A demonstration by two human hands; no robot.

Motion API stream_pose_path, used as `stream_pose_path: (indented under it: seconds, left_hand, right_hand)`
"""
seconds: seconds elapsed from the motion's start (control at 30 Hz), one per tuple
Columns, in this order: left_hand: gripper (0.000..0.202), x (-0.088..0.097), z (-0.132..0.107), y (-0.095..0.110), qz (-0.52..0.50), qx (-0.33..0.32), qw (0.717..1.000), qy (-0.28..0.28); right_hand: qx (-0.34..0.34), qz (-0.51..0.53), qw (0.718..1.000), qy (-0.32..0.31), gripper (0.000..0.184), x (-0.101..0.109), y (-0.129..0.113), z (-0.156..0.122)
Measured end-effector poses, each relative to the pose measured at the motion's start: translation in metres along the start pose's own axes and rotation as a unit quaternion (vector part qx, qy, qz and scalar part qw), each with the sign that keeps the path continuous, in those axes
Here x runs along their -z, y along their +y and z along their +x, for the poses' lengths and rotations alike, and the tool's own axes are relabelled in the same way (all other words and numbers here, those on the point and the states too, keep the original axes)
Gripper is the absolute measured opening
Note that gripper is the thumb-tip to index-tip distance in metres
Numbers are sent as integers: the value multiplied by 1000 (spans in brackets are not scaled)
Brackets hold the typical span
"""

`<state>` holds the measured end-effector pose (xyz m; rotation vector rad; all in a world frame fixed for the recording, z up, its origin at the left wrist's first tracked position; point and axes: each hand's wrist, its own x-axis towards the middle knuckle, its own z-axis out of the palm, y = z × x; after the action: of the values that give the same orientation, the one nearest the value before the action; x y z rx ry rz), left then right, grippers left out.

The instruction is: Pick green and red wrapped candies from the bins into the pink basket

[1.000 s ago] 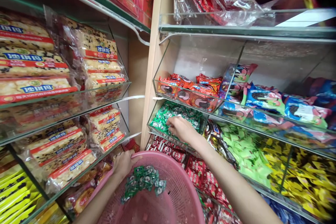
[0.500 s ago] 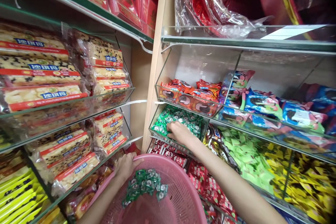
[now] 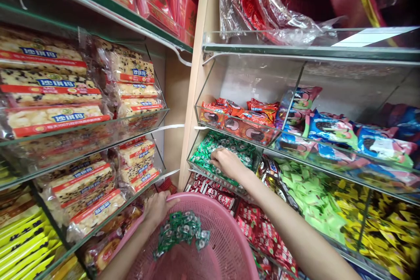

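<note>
My left hand grips the upper left rim of a pink perforated plastic basket. Inside the basket lies a heap of green-wrapped candies. My right hand reaches into a glass shelf compartment full of the same small green-wrapped candies. Its fingers are curled down among the wrappers at the front of the compartment, and the fingertips are partly hidden, so what they grasp cannot be made out.
Orange-red snack packs sit one shelf above. Light green packets and yellow packets fill bins at right. Packaged sachima bars line the left shelves. Glass shelf edges and a wooden upright surround the right hand.
My right hand has shifted very slightly to the right and down among the green-wrapped candies, its fingers more curled. The left hand and basket stay in place.
</note>
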<state>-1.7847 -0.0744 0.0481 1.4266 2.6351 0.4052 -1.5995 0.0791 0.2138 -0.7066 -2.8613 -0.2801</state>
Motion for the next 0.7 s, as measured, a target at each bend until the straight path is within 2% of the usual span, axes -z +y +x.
stream_pose_path:
  seconds: [0.2,0.33,0.4,0.47,0.6,0.7]
  left_hand:
    - [48,3,0,3,1,0,1000,-7]
    - [49,4,0,7,7,-4,1000,-4]
    - [46,4,0,8,2,-2,1000,-8]
    - [43,4,-1,9,-1,3,1000,-10]
    - [43,3,-2,8,0,1,1000,1]
    - [46,1,-2,8,1,-7,1000,6]
  right_hand:
    - [3,38,999,24,23,20,-2,-10]
    - [52,111,991,45,26,18,-29,-23]
    - [92,150,984,15,25,2,-48,-30]
    - [113,157,981,-34,24,-22,-66,-34]
    - [85,91,985,-123,20,-75,-87,-33]
    - [76,40,987,-134,21,-101,-93,-29]
